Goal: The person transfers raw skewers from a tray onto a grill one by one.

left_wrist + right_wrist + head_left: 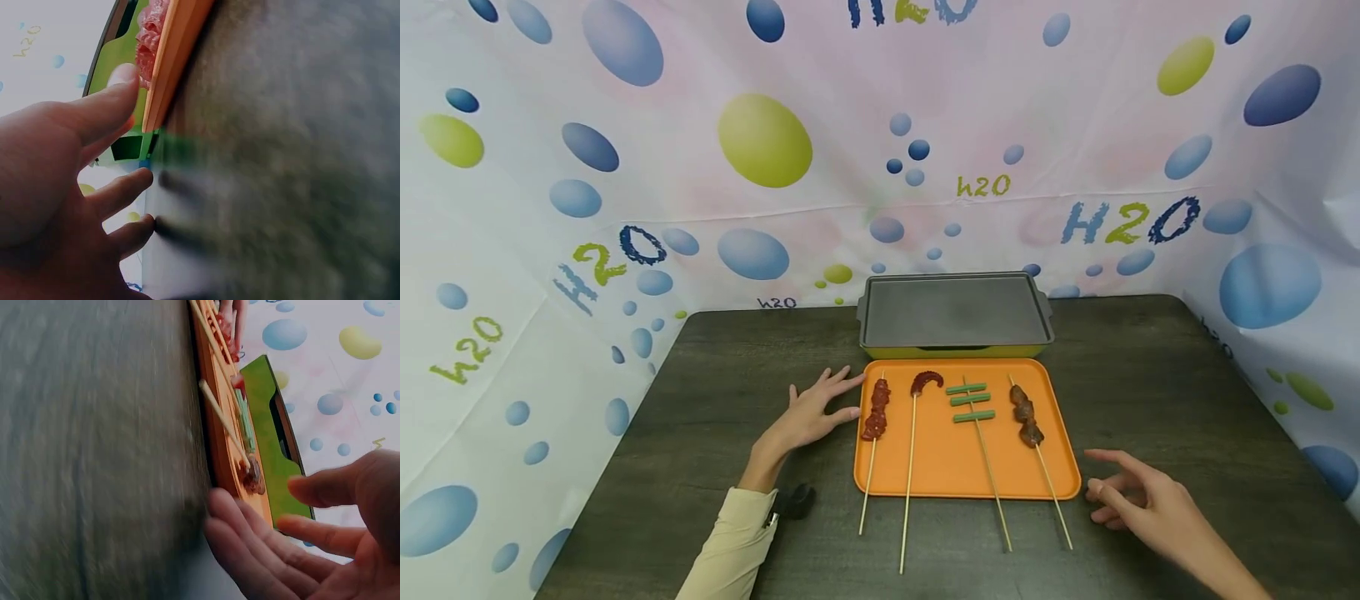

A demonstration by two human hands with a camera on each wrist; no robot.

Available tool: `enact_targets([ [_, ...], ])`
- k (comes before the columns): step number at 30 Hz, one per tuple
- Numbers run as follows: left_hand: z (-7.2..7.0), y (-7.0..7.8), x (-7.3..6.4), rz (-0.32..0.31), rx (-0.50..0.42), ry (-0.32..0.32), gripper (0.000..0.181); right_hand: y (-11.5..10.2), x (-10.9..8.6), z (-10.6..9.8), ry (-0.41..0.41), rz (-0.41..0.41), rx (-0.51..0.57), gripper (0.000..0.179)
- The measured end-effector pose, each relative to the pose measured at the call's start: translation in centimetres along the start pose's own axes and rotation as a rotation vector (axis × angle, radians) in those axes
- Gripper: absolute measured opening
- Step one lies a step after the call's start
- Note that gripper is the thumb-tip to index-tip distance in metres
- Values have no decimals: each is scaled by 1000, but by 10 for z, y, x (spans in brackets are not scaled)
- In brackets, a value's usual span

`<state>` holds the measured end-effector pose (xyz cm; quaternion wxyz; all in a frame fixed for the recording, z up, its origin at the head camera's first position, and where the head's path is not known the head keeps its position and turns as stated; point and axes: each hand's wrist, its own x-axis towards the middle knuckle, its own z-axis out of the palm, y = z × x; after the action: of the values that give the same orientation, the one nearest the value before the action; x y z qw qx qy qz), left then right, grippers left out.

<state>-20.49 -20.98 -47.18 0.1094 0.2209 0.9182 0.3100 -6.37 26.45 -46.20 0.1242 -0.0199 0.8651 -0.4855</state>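
An orange tray (943, 467) lies on the dark table with skewers across it, their sticks jutting over its front edge. From left to right these are a red meat skewer (877, 410), a curled dark red tentacle skewer (927, 382), a skewer of green pieces (972, 400) and a brown meat skewer (1026, 415). Fingers spread, my left hand (811, 414) is at the tray's upper left edge; whether the thumb touches it I cannot tell. Beside the lower right corner, my right hand (1138, 500) hovers with loosely bent fingers and holds nothing.
Right behind the tray stands a grey-topped griddle (955, 310) with a green side. A white curtain (880, 100) with blue and green dots hangs behind and beside the table (715, 392). Something small and black (797, 502) is at the left wrist.
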Motion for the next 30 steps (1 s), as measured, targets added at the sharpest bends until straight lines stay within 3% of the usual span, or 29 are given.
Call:
enact_targets([
  [5, -1, 3, 6, -5, -1, -6, 63, 8, -1, 2, -196, 30, 303, 55],
  [10, 1, 5, 9, 3, 24, 8, 64, 12, 0, 8, -306, 72, 517, 49],
  [20, 5, 3, 7, -16, 23, 23, 66, 7, 3, 22, -302, 159, 575, 60],
  [30, 6, 2, 7, -6, 17, 33, 64, 7, 4, 28, -264, 164, 590, 59],
])
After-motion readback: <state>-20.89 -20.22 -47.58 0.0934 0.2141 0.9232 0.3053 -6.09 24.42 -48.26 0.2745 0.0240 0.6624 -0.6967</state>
